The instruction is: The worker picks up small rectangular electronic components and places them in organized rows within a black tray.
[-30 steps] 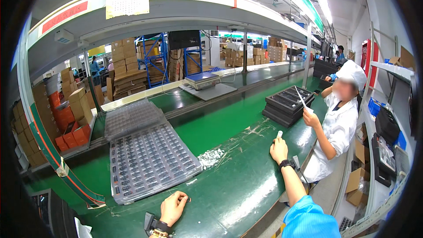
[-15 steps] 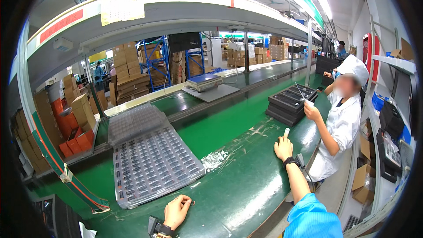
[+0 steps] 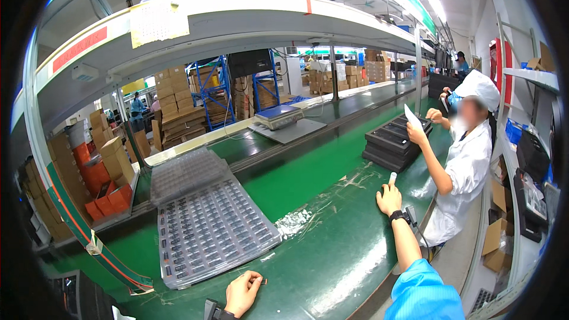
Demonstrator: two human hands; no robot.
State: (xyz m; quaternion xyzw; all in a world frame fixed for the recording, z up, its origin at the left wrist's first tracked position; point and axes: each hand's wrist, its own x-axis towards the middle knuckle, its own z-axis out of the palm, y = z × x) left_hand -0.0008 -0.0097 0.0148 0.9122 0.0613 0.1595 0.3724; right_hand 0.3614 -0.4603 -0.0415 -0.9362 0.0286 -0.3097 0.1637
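My left hand is closed, its fingers curled near the bench's front edge. A tiny reddish-brown piece shows at its fingertips; whether it is pinched or lies beside them is unclear. Just beyond is a clear plastic blister tray with rows of small dark parts. My right hand rests on the green bench, index finger stretched forward and the others loosely bent. A white finger cot or small white cylinder is at that fingertip. Both wrists wear dark bands with small boxes.
Stacked black trays stand beyond my right hand. A co-worker in white at the right holds a white sheet. An empty-looking clear tray overlaps the filled one. A scale stands behind; a shelf post rises at left.
The co-worker's sheet has tilted and turned, and their other hand has moved toward the black trays. My view has shifted slightly; both my hands keep their poses.
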